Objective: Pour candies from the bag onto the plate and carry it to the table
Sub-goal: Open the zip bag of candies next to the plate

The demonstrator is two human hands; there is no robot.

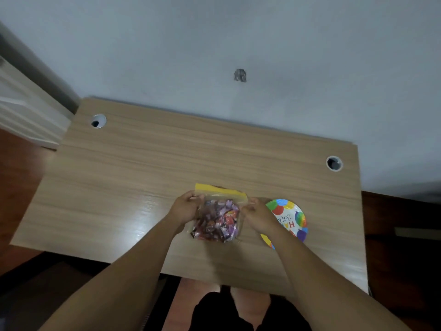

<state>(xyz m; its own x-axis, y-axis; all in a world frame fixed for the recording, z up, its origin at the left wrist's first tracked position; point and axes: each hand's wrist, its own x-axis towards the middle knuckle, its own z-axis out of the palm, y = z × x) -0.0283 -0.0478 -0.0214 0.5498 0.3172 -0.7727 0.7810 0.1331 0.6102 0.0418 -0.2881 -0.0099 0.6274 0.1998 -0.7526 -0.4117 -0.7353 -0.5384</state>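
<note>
A clear zip bag (218, 218) with a yellow top strip, full of wrapped candies, stands on the wooden desk (133, 168) near its front edge. My left hand (185, 206) grips the bag's upper left corner. My right hand (256, 212) pinches its upper right corner. Just right of the bag lies a paper party plate (292, 216) printed with coloured balloons, flat on the desk, with nothing on its visible part. My right wrist and forearm cover the plate's left side.
Two round cable holes sit in the desk, one at the back left (98, 121) and one at the back right (334, 163). A pale wall (238, 44) rises behind the desk. Dark wooden floor lies on both sides.
</note>
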